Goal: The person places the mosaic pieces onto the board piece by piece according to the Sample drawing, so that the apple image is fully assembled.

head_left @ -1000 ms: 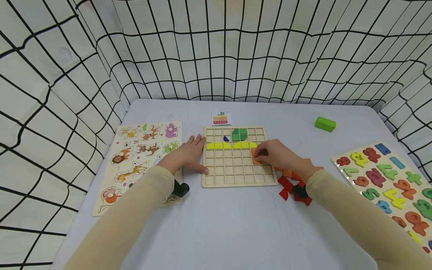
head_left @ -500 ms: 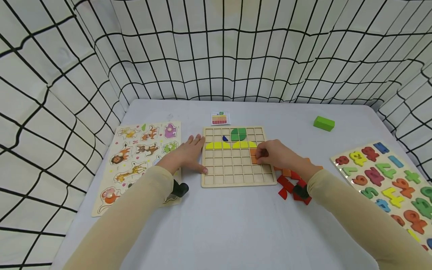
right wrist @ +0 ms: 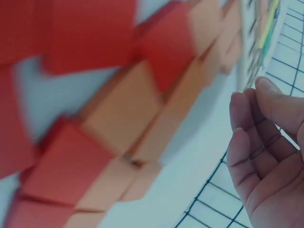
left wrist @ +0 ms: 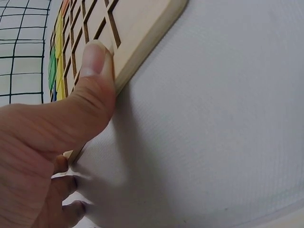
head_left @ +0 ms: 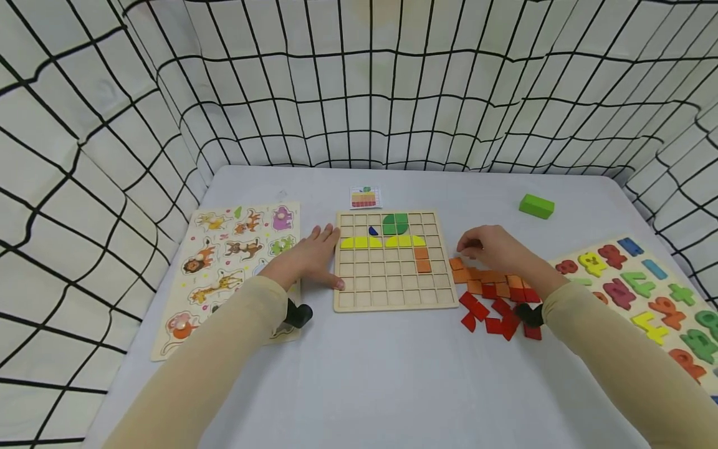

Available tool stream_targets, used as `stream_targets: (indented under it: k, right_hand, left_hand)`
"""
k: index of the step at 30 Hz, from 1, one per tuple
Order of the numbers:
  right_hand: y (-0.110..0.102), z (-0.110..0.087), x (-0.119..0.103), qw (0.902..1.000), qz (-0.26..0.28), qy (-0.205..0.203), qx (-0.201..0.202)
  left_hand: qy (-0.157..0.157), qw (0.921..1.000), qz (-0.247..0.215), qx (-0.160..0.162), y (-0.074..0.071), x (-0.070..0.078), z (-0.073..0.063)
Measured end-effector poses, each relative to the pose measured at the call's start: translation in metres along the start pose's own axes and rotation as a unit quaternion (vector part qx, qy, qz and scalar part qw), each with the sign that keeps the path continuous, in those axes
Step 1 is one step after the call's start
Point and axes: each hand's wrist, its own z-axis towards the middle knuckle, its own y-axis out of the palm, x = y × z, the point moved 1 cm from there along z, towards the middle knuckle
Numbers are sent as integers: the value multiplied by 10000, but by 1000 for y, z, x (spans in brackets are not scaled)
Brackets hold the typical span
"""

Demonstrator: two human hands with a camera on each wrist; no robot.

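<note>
A wooden grid board lies flat in the middle of the head view. Set in its cells are green pieces, a small blue piece, a row of yellow pieces and two orange squares. My left hand rests at the board's left edge with fingers spread; in the left wrist view the thumb lies on the rim. Right of the board, my right hand hovers by loose orange squares. Its fingers bend loosely, nothing between them.
Red pieces lie scattered below the orange ones. A small picture card sits behind the board. An animal puzzle is at left, a number puzzle at right, a green block behind. Black netting surrounds the table.
My right hand has left the orange square in the board and moved right, over the loose pieces. Two orange squares now show uncovered in the grid. The left hand stays in place.
</note>
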Motion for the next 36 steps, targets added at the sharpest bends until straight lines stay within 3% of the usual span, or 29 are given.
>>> stream_targets:
  k: [5, 12, 21, 27, 36]
  right_hand:
    - [7, -1, 8, 9998, -37, -23, -200]
    - [16, 2, 4, 9996, -222, -135, -65]
    - [10, 2, 0, 10000, -28, 15, -32]
    - [2, 10, -15, 9989, -21, -306, 341]
    - [19, 37, -50, 9973, 151, -692, 207]
  left_hand:
    - [-4, 10000, -70, 2, 0, -1, 1]
    - [-21, 9999, -150, -14, 2, -2, 2]
    - [-14, 9999, -119, -3, 1, -1, 0]
    - [5, 9999, -109, 33, -1, 0, -1]
    - [56, 9999, -103, 59, 0, 1, -2]
